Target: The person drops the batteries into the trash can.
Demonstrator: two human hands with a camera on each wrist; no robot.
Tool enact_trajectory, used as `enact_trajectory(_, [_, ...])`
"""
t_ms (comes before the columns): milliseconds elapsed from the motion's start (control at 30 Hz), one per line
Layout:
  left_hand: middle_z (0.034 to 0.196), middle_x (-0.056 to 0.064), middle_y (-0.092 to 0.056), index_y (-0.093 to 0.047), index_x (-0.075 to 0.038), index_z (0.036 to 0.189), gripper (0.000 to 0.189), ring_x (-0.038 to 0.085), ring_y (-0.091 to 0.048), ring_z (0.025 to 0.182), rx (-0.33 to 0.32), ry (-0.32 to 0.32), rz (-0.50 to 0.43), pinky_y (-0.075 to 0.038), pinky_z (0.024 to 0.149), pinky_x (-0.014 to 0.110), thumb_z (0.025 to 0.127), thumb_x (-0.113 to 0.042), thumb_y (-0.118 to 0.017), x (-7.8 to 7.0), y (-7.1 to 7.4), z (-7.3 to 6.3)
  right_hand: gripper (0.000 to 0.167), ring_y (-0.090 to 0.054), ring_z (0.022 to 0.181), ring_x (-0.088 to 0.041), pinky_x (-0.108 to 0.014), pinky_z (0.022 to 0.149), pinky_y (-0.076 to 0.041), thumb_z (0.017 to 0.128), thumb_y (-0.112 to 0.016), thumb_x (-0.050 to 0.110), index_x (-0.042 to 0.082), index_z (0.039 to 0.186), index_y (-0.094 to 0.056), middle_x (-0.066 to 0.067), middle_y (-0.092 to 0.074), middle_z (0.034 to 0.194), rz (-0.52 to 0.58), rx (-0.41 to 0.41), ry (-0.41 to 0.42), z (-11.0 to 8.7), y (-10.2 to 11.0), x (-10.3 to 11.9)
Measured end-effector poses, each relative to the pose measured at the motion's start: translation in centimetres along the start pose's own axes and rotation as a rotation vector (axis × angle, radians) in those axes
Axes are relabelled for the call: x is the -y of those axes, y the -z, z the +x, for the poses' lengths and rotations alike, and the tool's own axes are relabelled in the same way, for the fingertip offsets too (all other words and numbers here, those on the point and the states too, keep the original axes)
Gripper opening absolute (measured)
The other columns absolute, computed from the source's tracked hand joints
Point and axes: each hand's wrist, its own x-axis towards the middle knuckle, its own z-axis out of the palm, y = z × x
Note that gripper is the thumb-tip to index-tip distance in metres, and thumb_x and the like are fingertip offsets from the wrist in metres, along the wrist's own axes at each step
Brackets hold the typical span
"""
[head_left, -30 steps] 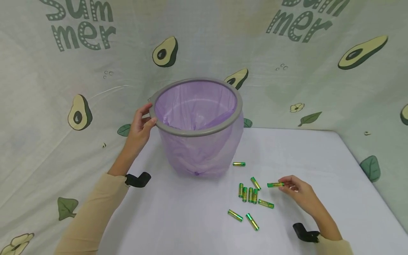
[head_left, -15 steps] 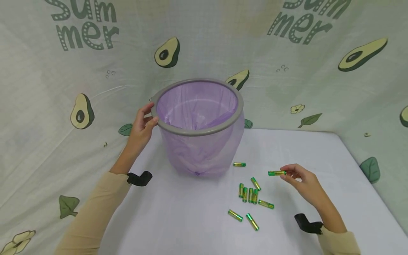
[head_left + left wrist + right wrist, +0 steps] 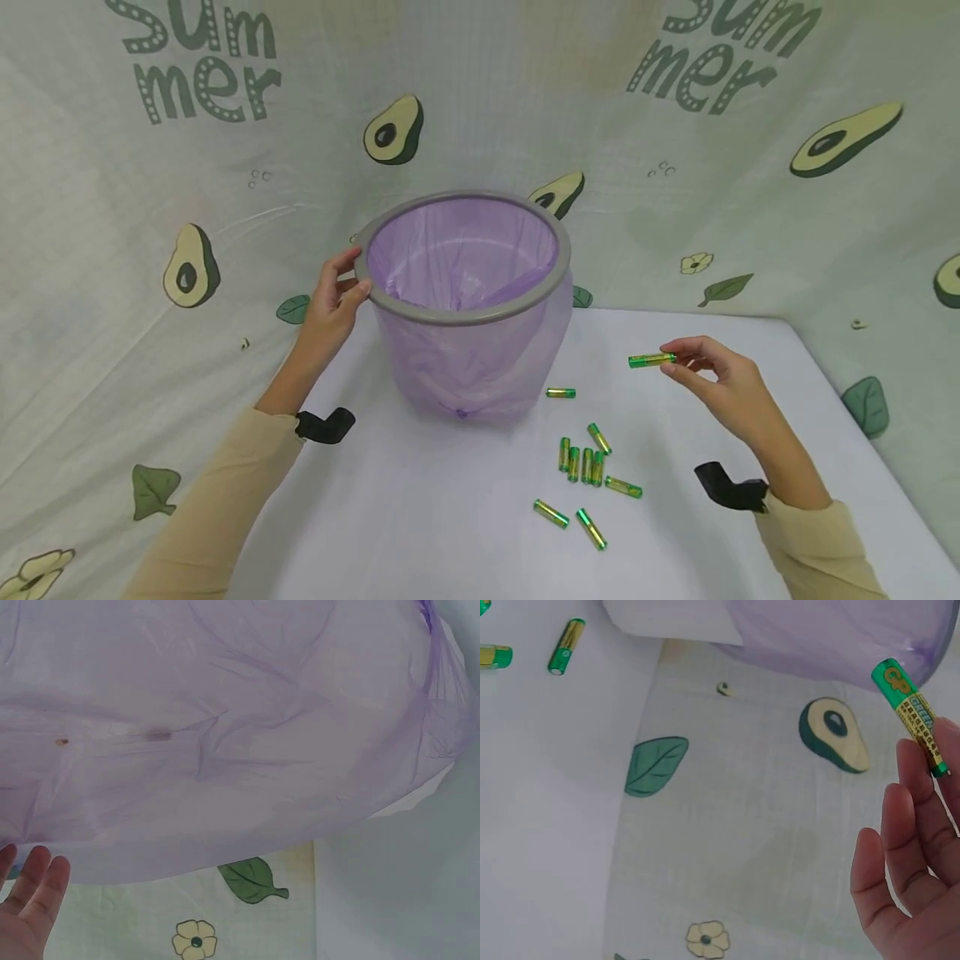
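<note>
Head view. L hand (image 3: 330, 300) grips the grey rim (image 3: 463, 318) of the bin (image 3: 480, 367) at its left side, thumb nearest the viewer. R hand (image 3: 723, 383) pinches one battery (image 3: 645, 361) by an end, above the white tabletop (image 3: 420, 517), right of the bin & well apart from it. Nine loose cells (image 3: 587, 466) lie nr the bin's foot, some side by side, others strewn. Judged best: a light, firm pinch, battery carried level & high enough to clear the rim; a steady L hold, so the bin doesn't tip.

Left wrist view. Liner (image 3: 247, 690), thin translucent mauve plastic, creased & sagging, fills most of the frame; L fingertips at lower L corner, their contact w/ the rim not shown.

Right wrist view. Battery: slim smooth cylinder, glossy green ends, gold printed band; prob. slippery. Other R fingers loosely bent, nothing in them. Backdrop (image 3: 727, 862): cloth w/ avocado print.
</note>
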Motion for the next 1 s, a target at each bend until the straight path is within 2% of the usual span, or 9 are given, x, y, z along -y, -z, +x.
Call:
enact_trajectory(233, [0.134, 0.014, -0.032, -0.029, -0.006, 0.143, 0.050, 0.009, -0.044, 0.106, 0.002, -0.009, -0.017, -0.041, 0.086, 0.009, 0.096, -0.008, -0.044, 0.3, -0.4, 0.0, 0.024, -0.052, 0.080, 0.008, -0.014, 0.061, -0.039, 0.088, -0.064, 0.017, 0.011, 0.111, -0.063, 0.021, -0.055, 0.090, 0.037, -0.036, 0.058, 2.2, 0.8, 2.3])
enact_trajectory(400, [0.133, 0.011, -0.032, -0.028, -0.006, 0.143, 0.050, 0.007, -0.044, 0.106, -0.005, -0.011, -0.018, -0.041, 0.086, 0.009, 0.096, -0.008, -0.044, 0.3, -0.4, 0.0, 0.025, -0.052, 0.081, 0.004, -0.013, 0.064, -0.039, 0.088, -0.063, 0.015, 0.008, 0.112, -0.063, 0.018, -0.056, 0.092, 0.073, -0.063, 0.136, 3.9, 0.8, 4.4])
enact_trajectory(600, [0.130, 0.002, -0.032, -0.028, -0.006, 0.143, 0.050, 0.007, -0.044, 0.106, -0.002, -0.010, -0.029, -0.041, 0.086, 0.010, 0.096, -0.009, -0.044, 0.3, -0.3, 0.0, 0.024, -0.052, 0.082, 0.002, -0.012, 0.070, -0.040, 0.089, -0.062, 0.016, 0.007, 0.111, -0.064, 0.011, -0.058, 0.093, 0.086, -0.090, 0.191, 5.8, 0.7, 7.0])
enact_trajectory(767, [0.126, -0.004, -0.033, -0.028, -0.005, 0.143, 0.049, 0.007, -0.044, 0.106, -0.007, -0.023, -0.032, -0.040, 0.087, 0.010, 0.096, -0.006, -0.043, 0.3, -0.3, 0.1, 0.023, -0.051, 0.085, 0.001, -0.012, 0.073, -0.041, 0.089, -0.061, 0.014, 0.004, 0.110, -0.063, 0.002, -0.060, 0.096, 0.141, -0.119, 0.218, 7.1, 0.1, 8.9])
enact_trajectory(1000, [0.125, -0.006, -0.034, -0.029, -0.004, 0.143, 0.049, 0.006, -0.045, 0.106, -0.011, -0.027, -0.036, -0.041, 0.087, 0.009, 0.096, -0.006, -0.043, 0.2, -0.4, 0.1, 0.022, -0.051, 0.086, -0.003, -0.015, 0.074, -0.042, 0.087, -0.062, 0.008, 0.001, 0.109, -0.064, -0.009, -0.063, 0.099, 0.216, -0.125, 0.288, 8.2, -1.0, 10.8])
